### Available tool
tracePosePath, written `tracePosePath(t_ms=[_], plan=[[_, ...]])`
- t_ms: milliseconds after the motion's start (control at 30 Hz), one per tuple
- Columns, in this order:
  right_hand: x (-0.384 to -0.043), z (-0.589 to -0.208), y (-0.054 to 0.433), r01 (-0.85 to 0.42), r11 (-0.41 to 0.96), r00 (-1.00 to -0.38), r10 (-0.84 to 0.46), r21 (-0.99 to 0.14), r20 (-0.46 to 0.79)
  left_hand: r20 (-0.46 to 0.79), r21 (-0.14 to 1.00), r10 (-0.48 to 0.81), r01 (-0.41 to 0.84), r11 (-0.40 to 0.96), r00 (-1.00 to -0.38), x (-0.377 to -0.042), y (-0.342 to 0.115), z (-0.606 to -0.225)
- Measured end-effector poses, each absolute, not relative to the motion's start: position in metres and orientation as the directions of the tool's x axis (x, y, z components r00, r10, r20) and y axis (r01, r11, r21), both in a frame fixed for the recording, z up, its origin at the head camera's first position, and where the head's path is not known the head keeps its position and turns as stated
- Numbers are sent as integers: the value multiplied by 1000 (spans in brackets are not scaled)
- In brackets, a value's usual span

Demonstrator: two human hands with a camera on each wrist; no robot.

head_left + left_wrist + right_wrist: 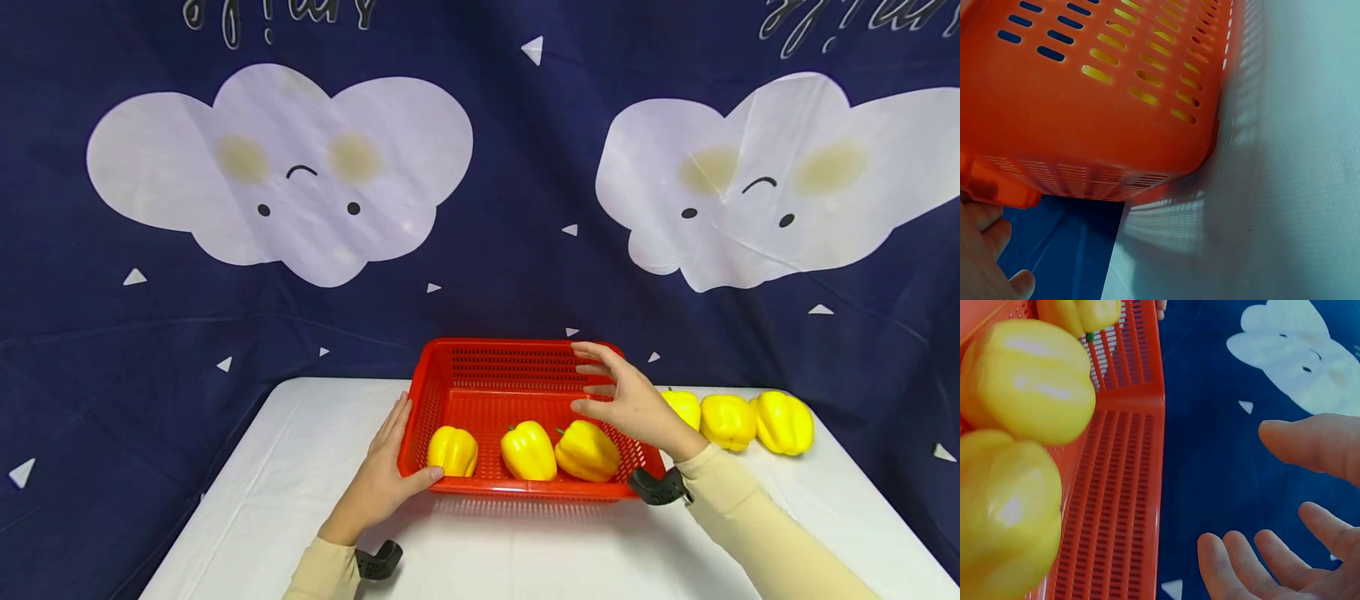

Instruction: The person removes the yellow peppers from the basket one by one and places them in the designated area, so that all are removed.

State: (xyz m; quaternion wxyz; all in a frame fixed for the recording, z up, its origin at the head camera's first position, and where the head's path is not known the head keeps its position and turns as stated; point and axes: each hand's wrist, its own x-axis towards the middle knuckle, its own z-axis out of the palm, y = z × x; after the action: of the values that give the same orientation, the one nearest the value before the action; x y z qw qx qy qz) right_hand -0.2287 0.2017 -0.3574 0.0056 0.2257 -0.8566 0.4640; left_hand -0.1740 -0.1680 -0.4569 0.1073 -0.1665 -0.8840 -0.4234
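Observation:
A red plastic basket point(517, 486) with slotted walls stands on the white table. Three yellow bell peppers lie along its near side: one at the left point(452, 452), one in the middle point(528, 450) and one at the right point(587, 451). My left hand point(382, 467) rests against the basket's left side, fingers fairly straight along the outside and thumb at the front rim. Over the basket's right part, my right hand point(630, 400) hovers with fingers spread and nothing in it. In the right wrist view, a gap separates its fingertips point(1211, 547) from the basket.
Three more yellow bell peppers sit in a row on the table right of the basket: one partly behind the right wrist point(684, 407), one in the middle point(728, 422), one outermost point(783, 423). A dark blue cloth point(517, 208) with white clouds hangs behind the table point(292, 467).

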Motion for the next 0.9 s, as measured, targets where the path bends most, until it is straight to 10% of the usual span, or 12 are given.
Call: tracePosePath(t_ms=[900], plan=[[-262,-379,98,-354,398,-814,-577,-846,69,322,724,203,379,577,-925,-175,-168,-459]])
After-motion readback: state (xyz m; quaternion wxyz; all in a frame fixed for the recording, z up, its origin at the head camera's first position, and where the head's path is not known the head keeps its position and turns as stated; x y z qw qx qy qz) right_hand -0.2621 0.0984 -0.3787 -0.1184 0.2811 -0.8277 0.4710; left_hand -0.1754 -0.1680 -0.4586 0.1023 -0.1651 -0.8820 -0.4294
